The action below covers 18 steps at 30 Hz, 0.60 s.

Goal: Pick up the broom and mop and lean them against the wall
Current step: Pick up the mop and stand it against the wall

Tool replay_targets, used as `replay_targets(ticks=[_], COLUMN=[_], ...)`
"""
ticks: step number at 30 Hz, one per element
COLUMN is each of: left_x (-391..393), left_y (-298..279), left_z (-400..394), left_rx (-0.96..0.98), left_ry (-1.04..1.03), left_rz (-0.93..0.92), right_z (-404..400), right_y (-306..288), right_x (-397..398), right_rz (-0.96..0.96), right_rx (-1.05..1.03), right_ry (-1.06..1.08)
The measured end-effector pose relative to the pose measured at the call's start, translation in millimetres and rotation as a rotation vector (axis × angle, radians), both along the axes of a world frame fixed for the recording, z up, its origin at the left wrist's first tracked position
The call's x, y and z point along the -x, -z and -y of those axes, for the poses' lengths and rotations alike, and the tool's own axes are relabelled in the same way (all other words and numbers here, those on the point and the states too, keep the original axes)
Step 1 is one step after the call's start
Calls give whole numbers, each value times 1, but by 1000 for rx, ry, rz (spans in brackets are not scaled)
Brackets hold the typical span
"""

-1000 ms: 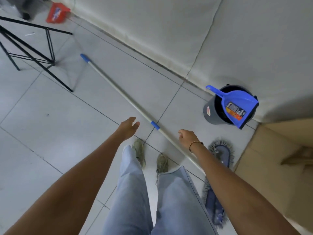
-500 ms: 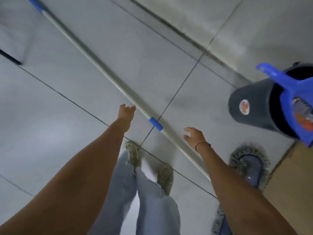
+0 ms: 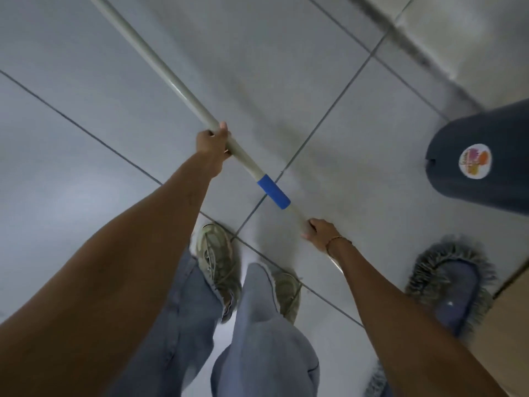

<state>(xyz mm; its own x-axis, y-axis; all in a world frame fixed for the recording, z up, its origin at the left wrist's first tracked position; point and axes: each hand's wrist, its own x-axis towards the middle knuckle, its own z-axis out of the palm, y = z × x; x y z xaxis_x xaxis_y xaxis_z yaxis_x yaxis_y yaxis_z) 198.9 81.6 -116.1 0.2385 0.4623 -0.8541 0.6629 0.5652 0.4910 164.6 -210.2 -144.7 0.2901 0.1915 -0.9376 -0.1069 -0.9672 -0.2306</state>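
Note:
The mop's long pale handle runs diagonally from the upper left toward the lower right over the grey tiled floor, with a blue collar midway. My left hand is closed around the handle just above the collar. My right hand grips the handle below the collar. The flat blue mop head with grey fringe lies on the floor at the right, partly hidden by my right forearm. No broom is in view.
A dark grey bin with a round sticker stands at the right edge. The base of the white wall runs across the upper right. A brown cardboard box sits at the lower right. My feet stand just behind the handle.
I have bent lower toward the floor. Both hands, open and reaching before, have come down onto the mop handle and closed on it.

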Motion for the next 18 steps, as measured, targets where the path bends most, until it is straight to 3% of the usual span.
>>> replay_targets(ticks=[8,14,18], left_x=[-41,-82,-89], left_y=[-290,-528,-637], left_z=[58,165,236], left_rx=[-114,-97,-80], left_ry=[198,459,665], left_rz=[424,692,836], right_z=[40,105,146], right_y=[-224,-426,-521], right_x=[-25,-40,-28], right_rz=[200,399,488], right_rx=[-69,-48,-25], right_ry=[194,390,520])
